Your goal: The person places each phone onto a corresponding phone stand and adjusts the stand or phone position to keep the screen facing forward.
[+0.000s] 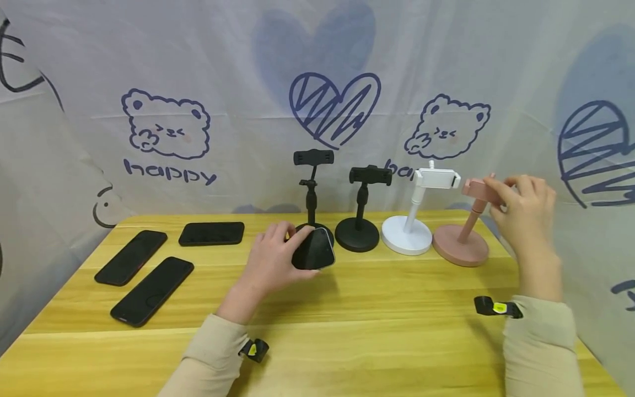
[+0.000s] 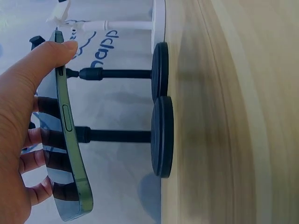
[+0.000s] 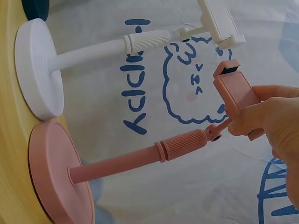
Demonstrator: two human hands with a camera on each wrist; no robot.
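Above the table, my left hand (image 1: 273,256) holds a smartphone (image 1: 315,251) with a dark screen; the left wrist view shows its greenish side edge, the thumb on one end and the fingers along its back. My right hand (image 1: 528,212) grips the clamp head of a pink phone stand (image 1: 461,244), thumb on one face and fingers behind, as the right wrist view shows. That stand's round base rests on the table. Left of it is a white phone stand (image 1: 407,234), its clamp apart from my hand.
Two black phone stands (image 1: 357,234) stand at the back middle, one partly behind the left hand. Several black phones (image 1: 152,291) lie at the left of the wooden table (image 1: 377,342). A printed white cloth (image 1: 248,127) hangs behind the table.
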